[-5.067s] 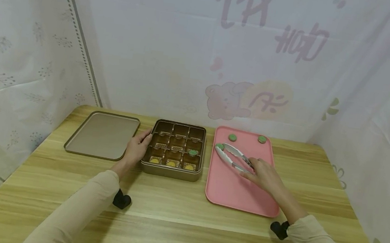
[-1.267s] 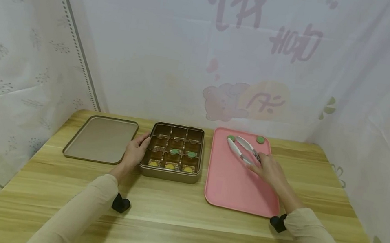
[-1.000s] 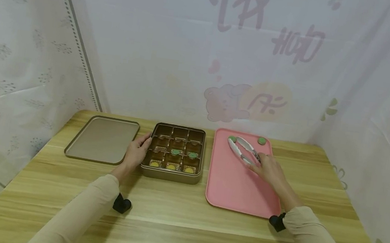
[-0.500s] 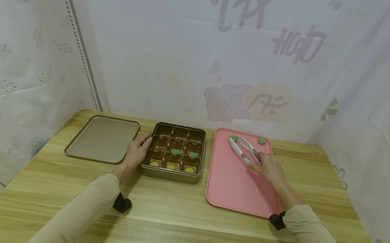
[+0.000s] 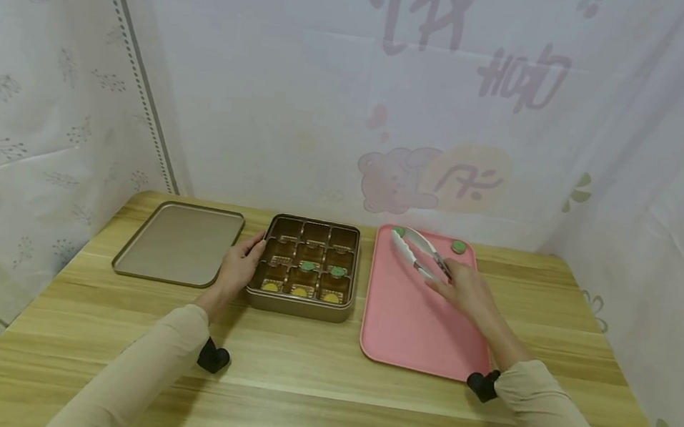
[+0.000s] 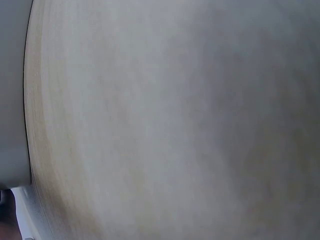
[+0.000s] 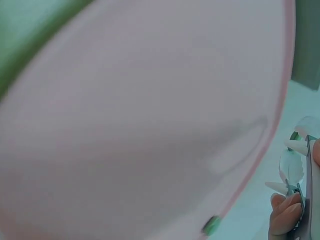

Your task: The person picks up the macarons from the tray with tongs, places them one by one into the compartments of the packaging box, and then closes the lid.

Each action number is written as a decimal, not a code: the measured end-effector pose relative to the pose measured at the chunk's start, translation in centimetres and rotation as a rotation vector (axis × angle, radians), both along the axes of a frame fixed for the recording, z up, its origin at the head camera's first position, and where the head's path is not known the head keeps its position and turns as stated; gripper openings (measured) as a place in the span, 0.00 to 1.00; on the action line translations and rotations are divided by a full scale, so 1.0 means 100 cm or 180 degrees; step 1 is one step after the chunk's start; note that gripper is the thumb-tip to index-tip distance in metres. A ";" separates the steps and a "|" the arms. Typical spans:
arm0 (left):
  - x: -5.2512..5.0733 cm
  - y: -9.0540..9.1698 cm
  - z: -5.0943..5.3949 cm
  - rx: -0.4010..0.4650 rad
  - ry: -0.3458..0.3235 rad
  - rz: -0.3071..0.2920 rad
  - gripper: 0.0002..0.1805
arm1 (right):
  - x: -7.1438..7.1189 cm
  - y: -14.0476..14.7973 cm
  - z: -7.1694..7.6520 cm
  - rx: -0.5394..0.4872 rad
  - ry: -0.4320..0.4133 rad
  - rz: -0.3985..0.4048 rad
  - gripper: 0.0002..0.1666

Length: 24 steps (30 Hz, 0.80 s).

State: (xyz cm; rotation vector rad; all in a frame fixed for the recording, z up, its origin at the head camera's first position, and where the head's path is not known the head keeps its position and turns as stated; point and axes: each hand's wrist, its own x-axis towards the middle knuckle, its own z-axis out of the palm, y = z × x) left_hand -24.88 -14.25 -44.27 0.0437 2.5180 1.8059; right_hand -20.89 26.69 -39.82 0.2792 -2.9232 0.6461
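In the head view my right hand (image 5: 465, 287) holds silver tongs with white tips (image 5: 403, 250). A round green cookie (image 5: 399, 231) sits between the tips, over the far left corner of the pink tray (image 5: 417, 332). The right wrist view shows the tongs (image 7: 307, 190) and several fingers at its right edge. My left hand (image 5: 238, 265) rests against the left side of a bronze tin (image 5: 297, 306), fingers fairly straight. The tin's divided insert bears two green cookies (image 5: 307, 266) in the middle row and yellow cookies (image 5: 300, 292) along the front row.
Another green cookie (image 5: 458, 246) lies at the tray's far right corner. A flat bronze lid (image 5: 179, 242) lies left of the tin. Everything stands on a wooden table (image 5: 290, 409), with a printed curtain (image 5: 267, 88) behind and at both sides.
A second green cookie has come into the tin's middle compartment. The tongs closed about another cookie on the tray, and it has now moved up and left with them. The left hand stays put.
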 end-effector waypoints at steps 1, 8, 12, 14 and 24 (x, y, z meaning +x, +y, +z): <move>0.000 0.000 0.000 -0.0006 0.0003 -0.0001 0.27 | 0.000 -0.003 0.002 0.0009 0.0047 0.0036 0.19; 0.002 0.000 0.000 -0.0094 0.0028 -0.0001 0.27 | 0.004 -0.032 0.018 -0.0001 0.0133 0.0250 0.21; 0.002 0.001 0.001 -0.0127 0.0039 0.0024 0.27 | 0.006 -0.047 0.024 0.0011 0.0063 0.0358 0.21; 0.002 0.001 0.001 -0.0123 0.0033 0.0026 0.27 | 0.006 -0.052 0.026 0.0039 0.0056 0.0432 0.21; 0.000 0.000 0.000 -0.0155 0.0007 0.0035 0.27 | 0.007 -0.071 0.034 0.0371 -0.0087 0.0465 0.26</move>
